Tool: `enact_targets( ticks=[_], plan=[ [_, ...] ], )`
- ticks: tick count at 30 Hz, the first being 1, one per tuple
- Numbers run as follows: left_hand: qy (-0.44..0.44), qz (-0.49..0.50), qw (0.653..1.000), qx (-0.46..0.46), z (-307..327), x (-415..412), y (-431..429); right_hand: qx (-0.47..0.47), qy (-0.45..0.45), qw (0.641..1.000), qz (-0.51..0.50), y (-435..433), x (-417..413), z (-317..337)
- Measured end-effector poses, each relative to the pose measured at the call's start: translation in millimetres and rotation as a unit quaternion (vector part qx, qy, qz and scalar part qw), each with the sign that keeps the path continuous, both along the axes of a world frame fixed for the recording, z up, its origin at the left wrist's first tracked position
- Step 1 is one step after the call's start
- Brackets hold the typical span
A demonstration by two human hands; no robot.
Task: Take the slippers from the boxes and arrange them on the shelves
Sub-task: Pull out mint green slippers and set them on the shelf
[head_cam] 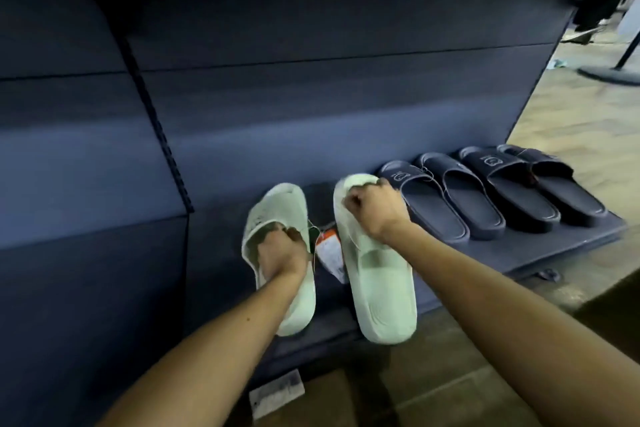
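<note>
left hand, right hand, gripping green slippers

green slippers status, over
Report: left hand grips left green slipper by its strap, right hand grips right green slipper. Both at shelf, left of four dark slippers. Hang tag lies between them.

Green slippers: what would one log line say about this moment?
left hand: grips left green slipper | right hand: grips right green slipper | shelf: four dark slippers at right

left hand fingertips hidden inside green slipper; tag print blurred.
</note>
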State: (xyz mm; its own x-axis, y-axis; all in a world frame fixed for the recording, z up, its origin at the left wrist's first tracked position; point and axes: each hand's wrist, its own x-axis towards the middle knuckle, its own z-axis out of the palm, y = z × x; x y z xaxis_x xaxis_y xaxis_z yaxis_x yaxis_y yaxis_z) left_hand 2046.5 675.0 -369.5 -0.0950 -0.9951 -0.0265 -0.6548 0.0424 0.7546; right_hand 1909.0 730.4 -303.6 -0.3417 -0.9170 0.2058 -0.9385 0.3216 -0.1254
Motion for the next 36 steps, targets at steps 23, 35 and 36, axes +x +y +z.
enact_targets(
  ticks=[23,35,36],
  plan=[
    [-0.223,-0.327,0.899,-0.187,-57.5,9.5,-6.0,0.034,-0.101,0.994,-0.021,11.5,10.1,-100.9],
    [-0.174,-0.295,0.917,-0.205,-61.6,-61.0,-8.3,-0.009,-0.025,1.0,0.005,47.0,-34.2,-114.0],
    [-0.167,-0.284,0.921,-0.208,-62.4,-64.5,-8.5,0.009,-0.004,1.0,0.008,54.5,-34.2,-117.4]
  ],
)
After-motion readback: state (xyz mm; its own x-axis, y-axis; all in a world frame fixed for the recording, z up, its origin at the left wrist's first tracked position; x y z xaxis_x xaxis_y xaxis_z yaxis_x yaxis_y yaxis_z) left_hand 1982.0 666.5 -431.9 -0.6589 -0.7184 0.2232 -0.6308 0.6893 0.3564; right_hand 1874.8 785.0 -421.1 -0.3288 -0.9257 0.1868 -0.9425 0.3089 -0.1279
